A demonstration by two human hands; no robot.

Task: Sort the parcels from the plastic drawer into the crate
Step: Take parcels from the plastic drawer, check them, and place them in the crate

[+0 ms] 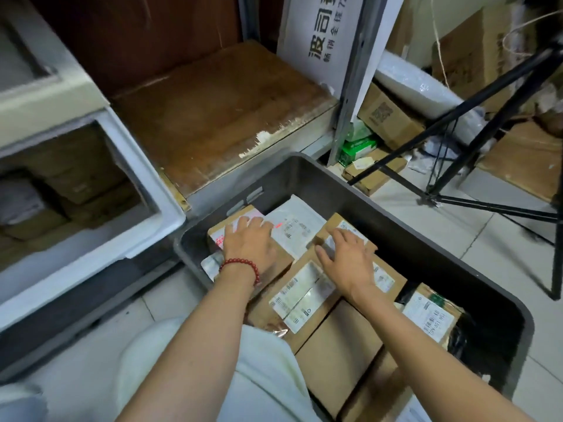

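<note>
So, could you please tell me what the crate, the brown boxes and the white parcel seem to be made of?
Crate: dark grey moulded plastic, matte, with rounded corners. Brown boxes: likely cardboard, with a dull finish and sharp folded edges. White parcel: probably a plastic mailer bag, given its slight sheen and soft wrinkles.

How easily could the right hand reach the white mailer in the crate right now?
Probably yes, easily. The right hand lies flat on a box just beside the white mailer and holds nothing. Much of the mailer's top is uncovered in the open crate.
</note>
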